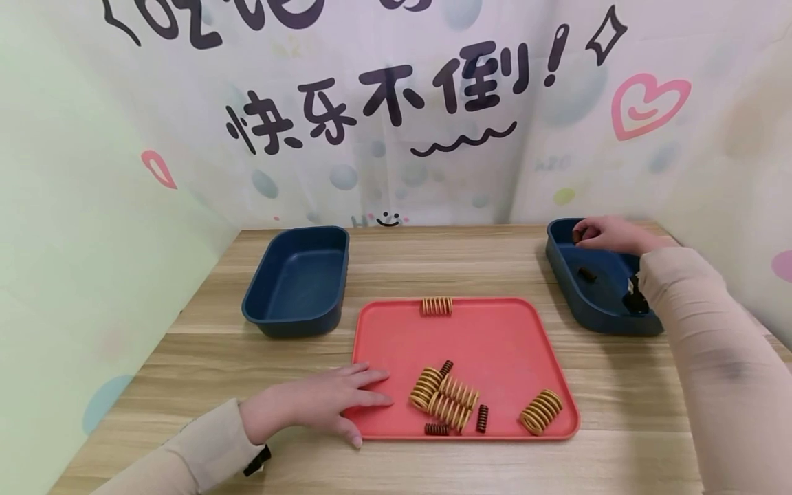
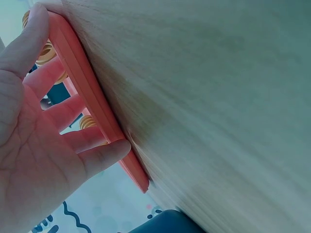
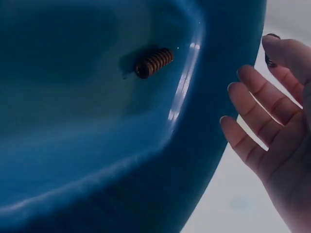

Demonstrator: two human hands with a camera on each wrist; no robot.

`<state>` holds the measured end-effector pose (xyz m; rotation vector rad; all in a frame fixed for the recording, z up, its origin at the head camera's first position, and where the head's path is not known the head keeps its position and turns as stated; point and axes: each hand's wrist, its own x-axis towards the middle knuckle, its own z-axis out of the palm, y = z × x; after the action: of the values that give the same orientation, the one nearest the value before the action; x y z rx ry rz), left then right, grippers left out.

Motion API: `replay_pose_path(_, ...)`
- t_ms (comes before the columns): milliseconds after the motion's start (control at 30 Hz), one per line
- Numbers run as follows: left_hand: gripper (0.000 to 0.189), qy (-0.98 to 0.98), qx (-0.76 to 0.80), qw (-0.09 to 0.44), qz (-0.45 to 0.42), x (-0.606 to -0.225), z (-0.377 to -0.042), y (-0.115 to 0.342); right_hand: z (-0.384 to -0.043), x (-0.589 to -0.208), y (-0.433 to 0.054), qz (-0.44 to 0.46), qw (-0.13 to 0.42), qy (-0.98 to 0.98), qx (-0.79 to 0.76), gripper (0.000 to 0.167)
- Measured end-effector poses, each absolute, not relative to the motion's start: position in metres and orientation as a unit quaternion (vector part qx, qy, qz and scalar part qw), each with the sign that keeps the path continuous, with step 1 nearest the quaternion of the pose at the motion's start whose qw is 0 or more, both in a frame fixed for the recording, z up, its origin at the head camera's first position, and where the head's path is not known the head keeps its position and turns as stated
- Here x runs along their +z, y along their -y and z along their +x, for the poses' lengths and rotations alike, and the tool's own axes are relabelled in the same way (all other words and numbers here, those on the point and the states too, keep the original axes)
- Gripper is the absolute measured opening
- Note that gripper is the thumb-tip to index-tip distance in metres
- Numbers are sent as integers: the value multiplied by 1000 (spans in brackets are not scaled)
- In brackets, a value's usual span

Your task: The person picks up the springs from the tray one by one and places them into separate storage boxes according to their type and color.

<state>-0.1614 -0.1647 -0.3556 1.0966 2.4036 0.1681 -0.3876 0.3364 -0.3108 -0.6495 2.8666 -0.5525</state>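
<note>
My right hand [image 1: 609,235] is over the far end of the right blue bin [image 1: 572,292]. Between thumb and index finger it pinches a small dark brown spring [image 3: 270,51], its other fingers spread. Inside that bin lies another small dark spring [image 3: 154,63]. My left hand [image 1: 328,400] rests with spread fingers on the left edge of the red tray [image 1: 476,337]. Near the tray's front, several gold springs [image 1: 458,393] lie in a cluster with small dark springs [image 1: 482,418] around them. One gold spring [image 1: 541,412] lies at the front right, another gold spring [image 1: 436,306] at the back edge.
A second blue bin [image 1: 297,326] stands on the wooden table [image 1: 396,261] at the back left, with nothing visible inside. Behind the table hangs a printed cloth [image 1: 383,179]. A pale green wall [image 1: 93,227] borders the left side.
</note>
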Motion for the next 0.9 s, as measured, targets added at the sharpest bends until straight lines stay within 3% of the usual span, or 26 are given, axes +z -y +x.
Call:
replay_pose_path(433,65,-882,58,246,397,-356,-162,164,-391,-329,-342,-217,88,-958,-164,24)
replay_pose_path(900,65,-882,59,248,397,-354,-163,163,-398,-350,-346,-184,163,-958,-148,36)
